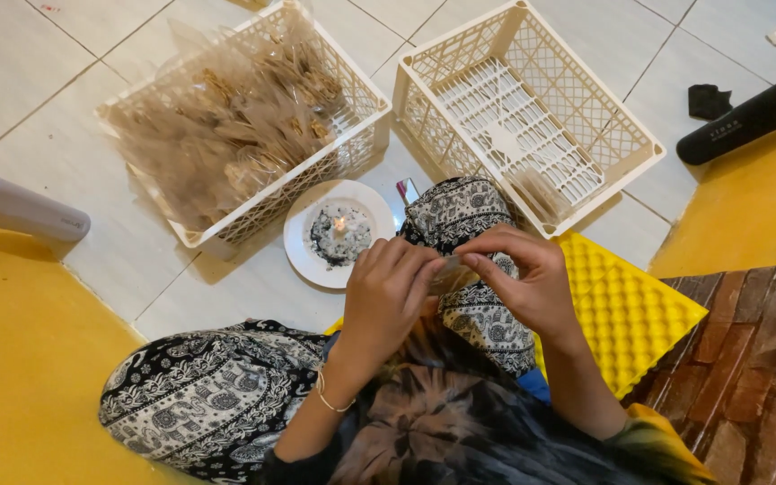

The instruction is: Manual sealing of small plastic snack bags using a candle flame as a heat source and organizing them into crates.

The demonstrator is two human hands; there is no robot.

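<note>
My left hand [390, 292] and my right hand [524, 277] meet over my knee, and both pinch a small clear plastic packet [450, 272] between their fingertips. Just beyond them a white plate [303, 242] on the tiled floor carries a small lit candle [340, 226] in a dark patch of wax. On the far left a white plastic crate [352, 135] is full of clear packets with brown contents [244, 126]. The white crate on the far right [586, 99] holds one clear packet [541, 193] at its near corner.
I sit on the floor in black-and-white patterned trousers [208, 395]. A yellow foam mat [626, 310] lies under my right leg. A black cylinder [747, 117] and a dark scrap [708, 101] lie far right, a white device [15, 207] far left.
</note>
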